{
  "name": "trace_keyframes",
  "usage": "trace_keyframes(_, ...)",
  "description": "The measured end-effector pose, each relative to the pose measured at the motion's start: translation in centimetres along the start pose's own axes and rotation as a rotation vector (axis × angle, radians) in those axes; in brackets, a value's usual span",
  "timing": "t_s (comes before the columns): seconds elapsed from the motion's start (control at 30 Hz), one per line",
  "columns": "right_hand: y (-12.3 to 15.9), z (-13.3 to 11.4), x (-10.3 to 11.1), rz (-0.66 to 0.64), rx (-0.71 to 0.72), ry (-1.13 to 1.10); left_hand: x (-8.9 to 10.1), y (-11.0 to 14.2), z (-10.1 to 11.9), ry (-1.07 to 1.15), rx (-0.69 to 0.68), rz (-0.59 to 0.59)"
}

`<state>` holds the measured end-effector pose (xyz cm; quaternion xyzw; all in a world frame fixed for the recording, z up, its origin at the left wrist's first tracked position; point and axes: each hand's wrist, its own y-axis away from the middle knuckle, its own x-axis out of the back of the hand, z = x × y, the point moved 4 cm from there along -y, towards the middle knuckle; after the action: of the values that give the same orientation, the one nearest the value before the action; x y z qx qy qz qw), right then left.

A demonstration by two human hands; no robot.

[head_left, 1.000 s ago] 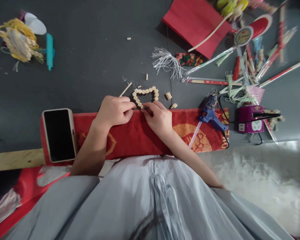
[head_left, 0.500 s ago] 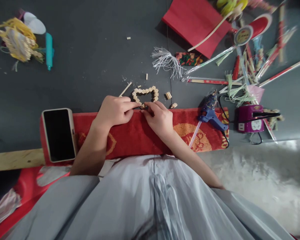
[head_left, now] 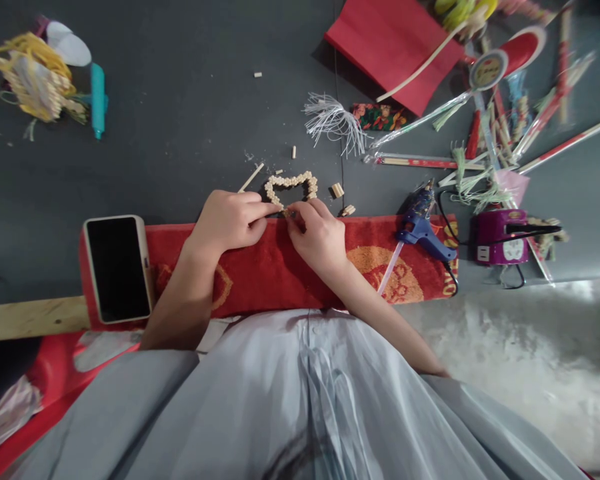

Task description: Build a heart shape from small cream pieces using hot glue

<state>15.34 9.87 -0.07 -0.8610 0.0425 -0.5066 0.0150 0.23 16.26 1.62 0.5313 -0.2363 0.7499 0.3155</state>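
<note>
A heart-shaped ring of short pale wooden stick pieces (head_left: pixel 291 180) lies on the dark table just beyond the red towel. My left hand (head_left: pixel 236 217) rests at its lower left side, index finger stretched to the ring's near tip and the other fingers curled under. On the other side, my right hand (head_left: pixel 321 230) has thumb and index finger pinched together at the same tip. Whatever lies between those fingertips is too small and covered to name. A thin wooden stick (head_left: pixel 251 177) lies beyond my left hand, and a small bundle of stick pieces (head_left: pixel 337 191) lies beyond my right.
A blue glue gun (head_left: pixel 423 230) lies on the red towel (head_left: pixel 260 280) at right, its cord running to a purple power socket (head_left: pixel 501 237). A phone (head_left: pixel 118 270) lies at left. Wrapped chopsticks, ribbon spool (head_left: pixel 488 69) and red paper (head_left: pixel 395 50) crowd the far right.
My right thumb and index finger have shifted slightly and drawn closer together at the ring's near tip. My left hand and the ring stay in place.
</note>
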Motion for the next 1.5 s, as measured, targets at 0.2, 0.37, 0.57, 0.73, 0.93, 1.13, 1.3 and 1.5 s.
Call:
trace_keyframes(0.2, -0.21, -0.01, -0.16, -0.01, 0.002, -0.045, 0.1, 0.0, 0.11, -0.035, -0.012, 0.014)
trace_keyframes(0.37, -0.23, 0.1, -0.21, 0.018, 0.004, -0.104, 0.01, 0.03, 0.03, -0.022, -0.012, 0.013)
trace_keyframes(0.57, -0.22, 0.05, -0.19, 0.02, -0.001, -0.112, -0.07, 0.06, 0.0, -0.032, -0.021, 0.03)
trace_keyframes(0.73, -0.23, 0.12, -0.24, 0.017, -0.008, -0.115, -0.11, 0.05, 0.04, -0.037, -0.022, 0.026)
trace_keyframes(0.93, -0.21, 0.22, -0.29, 0.031, 0.002, -0.121, -0.21, 0.14, -0.01, -0.025, -0.041, 0.048)
trace_keyframes(1.13, -0.17, 0.39, -0.38, 0.069, 0.019, -0.151, -0.33, 0.2, -0.08, -0.024, -0.063, 0.091)
trace_keyframes(1.3, -0.15, 0.45, -0.42, 0.078, 0.02, -0.166, -0.31, 0.23, -0.03, -0.027, -0.065, 0.096)
trace_keyframes(1.5, -0.11, 0.51, -0.46, 0.085, 0.021, -0.181, -0.11, 0.32, -0.04, -0.037, -0.063, 0.129)
